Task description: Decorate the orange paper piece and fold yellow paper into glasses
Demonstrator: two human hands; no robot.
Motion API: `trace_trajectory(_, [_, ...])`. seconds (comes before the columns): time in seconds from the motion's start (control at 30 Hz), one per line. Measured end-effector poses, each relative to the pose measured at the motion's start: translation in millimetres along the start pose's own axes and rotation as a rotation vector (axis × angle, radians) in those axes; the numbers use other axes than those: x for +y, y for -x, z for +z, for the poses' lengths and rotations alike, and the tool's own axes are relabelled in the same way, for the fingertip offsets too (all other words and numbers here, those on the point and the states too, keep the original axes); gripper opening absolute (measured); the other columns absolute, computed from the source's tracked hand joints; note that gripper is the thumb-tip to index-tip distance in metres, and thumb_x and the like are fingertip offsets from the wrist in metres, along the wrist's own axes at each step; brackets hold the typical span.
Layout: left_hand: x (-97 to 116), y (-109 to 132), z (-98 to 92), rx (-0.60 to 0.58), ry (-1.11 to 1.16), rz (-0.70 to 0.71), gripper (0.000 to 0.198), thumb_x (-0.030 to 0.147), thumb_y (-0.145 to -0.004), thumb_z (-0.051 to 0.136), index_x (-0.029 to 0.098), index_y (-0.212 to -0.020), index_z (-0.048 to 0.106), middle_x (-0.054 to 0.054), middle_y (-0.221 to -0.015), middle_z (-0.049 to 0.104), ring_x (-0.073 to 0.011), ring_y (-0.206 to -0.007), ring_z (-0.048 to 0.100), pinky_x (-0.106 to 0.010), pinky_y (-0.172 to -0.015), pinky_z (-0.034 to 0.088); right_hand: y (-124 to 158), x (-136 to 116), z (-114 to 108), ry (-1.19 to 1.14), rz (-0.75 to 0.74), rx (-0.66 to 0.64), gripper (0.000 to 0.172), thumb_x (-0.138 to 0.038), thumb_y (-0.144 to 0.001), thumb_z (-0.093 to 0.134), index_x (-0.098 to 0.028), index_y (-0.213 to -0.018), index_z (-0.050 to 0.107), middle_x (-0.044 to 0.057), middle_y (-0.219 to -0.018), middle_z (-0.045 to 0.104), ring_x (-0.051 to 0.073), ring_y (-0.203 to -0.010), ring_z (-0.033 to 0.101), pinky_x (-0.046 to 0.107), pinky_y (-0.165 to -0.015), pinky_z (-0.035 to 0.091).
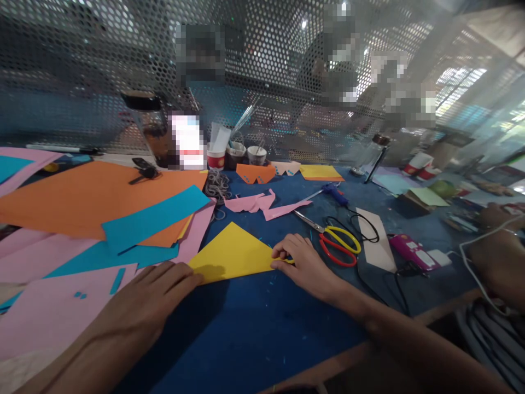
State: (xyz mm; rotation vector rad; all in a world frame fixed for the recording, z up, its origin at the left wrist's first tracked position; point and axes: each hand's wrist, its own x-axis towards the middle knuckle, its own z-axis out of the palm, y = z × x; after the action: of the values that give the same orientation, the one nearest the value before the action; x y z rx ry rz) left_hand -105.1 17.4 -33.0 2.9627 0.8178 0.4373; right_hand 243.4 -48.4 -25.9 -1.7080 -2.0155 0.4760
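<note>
A sheet of yellow paper (233,254), folded into a triangle, lies on the blue tabletop with its peak pointing away from me. My left hand (168,287) is closed at the left corner, fingers together and resting on the paper. At the opposite corner, my right hand (301,265) grips the paper between thumb and curled fingers; a bit of yellow sticks out beyond them. Scissors (338,246) with red and yellow handles lie open just past my right hand. Pink paper strips (262,205) lie beyond the triangle.
Orange paper (82,197), blue paper (156,216) and pink sheets (61,306) overlap on the left. A blue glue gun (336,194) with a black cord, a purple power strip (414,251) and another person's arm (498,257) are on the right. Cups (257,155) stand behind.
</note>
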Motion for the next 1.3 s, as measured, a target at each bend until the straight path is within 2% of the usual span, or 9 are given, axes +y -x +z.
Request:
trace_trajectory(0.1, [11.1,8.1,2.4,-0.059,-0.095,-0.006,0.045,0.014,-0.091,0.047,0.028,-0.126,0.072,-0.008,-0.119,0.079,-0.0328,-0.11,0.068,-0.049,-0.097,0.055,-0.5,0.4,0.4,-0.005,-0.005,0.001,0.01,-0.022,-0.095,0.076,-0.023,-0.099,0.066,-0.001,-0.1,0.068,0.02,-0.1,0.061,0.037,-0.088,0.035])
trace_trajectory(0.17, [18.0,13.4,5.1,-0.082,-0.128,-0.031,0.048,0.013,-0.091,0.045,0.026,-0.13,0.071,-0.009,-0.124,0.077,-0.0332,-0.113,0.067,-0.051,-0.099,0.053,-0.5,0.7,0.6,-0.007,-0.007,0.001,0.01,-0.022,-0.095,0.076,-0.023,-0.099,0.066,-0.001,-0.1,0.068,0.02,-0.1,0.061,0.037,-0.088,0.035])
trace_trajectory(0.3, [27.4,18.5,11.5,-0.079,-0.2,0.008,0.052,0.012,-0.095,0.039,0.022,-0.137,0.068,-0.013,-0.123,0.076,-0.0342,-0.111,0.069,-0.049,-0.089,0.056,-0.1,0.8,0.4,-0.005,-0.006,0.006,0.011,-0.022,-0.095,0.076,-0.023,-0.098,0.066,-0.001,-0.1,0.068,0.02,-0.1,0.061,0.036,-0.089,0.035])
trace_trajectory(0.47, [41.4,8.7,12.6,-0.09,-0.206,-0.102,0.046,0.039,-0.104,0.046,0.028,-0.147,0.061,-0.012,-0.119,0.076,-0.0314,-0.098,0.071,-0.045,-0.075,0.054,0.0,-0.5,-0.1,-0.004,-0.011,0.01,0.01,-0.022,-0.095,0.076,-0.024,-0.098,0.066,-0.001,-0.1,0.068,0.02,-0.1,0.061,0.037,-0.089,0.035])
trace_trajectory(0.6, [50.6,-1.8,8.0,-0.105,-0.169,-0.125,0.048,0.044,-0.103,0.049,0.028,-0.146,0.063,-0.013,-0.122,0.075,-0.0304,-0.095,0.071,-0.043,-0.072,0.051,0.6,-0.4,0.3,-0.01,-0.016,0.009,0.01,-0.021,-0.095,0.075,-0.024,-0.098,0.066,-0.001,-0.1,0.069,0.02,-0.1,0.061,0.037,-0.088,0.035])
trace_trajectory(0.77, [54.0,-4.3,4.6,-0.117,-0.165,-0.14,0.051,0.052,-0.103,0.049,0.025,-0.144,0.065,-0.013,-0.122,0.075,-0.0312,-0.097,0.07,-0.044,-0.075,0.049,0.1,-0.7,0.1,-0.009,-0.002,0.013,0.009,-0.022,-0.095,0.075,-0.023,-0.097,0.066,-0.001,-0.101,0.07,0.02,-0.1,0.062,0.038,-0.089,0.035])
trace_trajectory(1.03, [56.8,-3.9,4.2,-0.117,-0.092,-0.147,0.055,0.057,-0.103,0.05,0.024,-0.144,0.064,-0.012,-0.13,0.075,-0.0345,-0.111,0.068,-0.049,-0.087,0.05,0.5,1.2,-3.2,-0.01,-0.011,-0.008,0.007,-0.019,-0.097,0.072,-0.023,-0.098,0.066,0.0,-0.102,0.07,0.02,-0.103,0.061,0.038,-0.089,0.038])
trace_trajectory(1.2, [56.6,-4.3,3.0,-0.151,-0.09,-0.16,0.057,0.058,-0.1,0.053,0.026,-0.146,0.062,-0.011,-0.131,0.075,-0.0348,-0.109,0.069,-0.05,-0.087,0.05,4.7,9.9,-7.1,-0.02,-0.092,-0.025,0.006,-0.017,-0.102,0.066,-0.022,-0.104,0.066,0.003,-0.111,0.069,0.022,-0.108,0.059,0.039,-0.094,0.042])
trace_trajectory(1.3, [56.1,-5.0,4.0,-0.148,-0.091,-0.156,0.057,0.056,-0.1,0.054,0.027,-0.148,0.061,-0.01,-0.13,0.076,-0.0339,-0.107,0.069,-0.05,-0.086,0.049,8.2,14.5,-10.3,-0.009,-0.142,-0.052,0.011,-0.017,-0.105,0.059,-0.023,-0.11,0.067,0.005,-0.115,0.067,0.023,-0.11,0.057,0.04,-0.098,0.044])
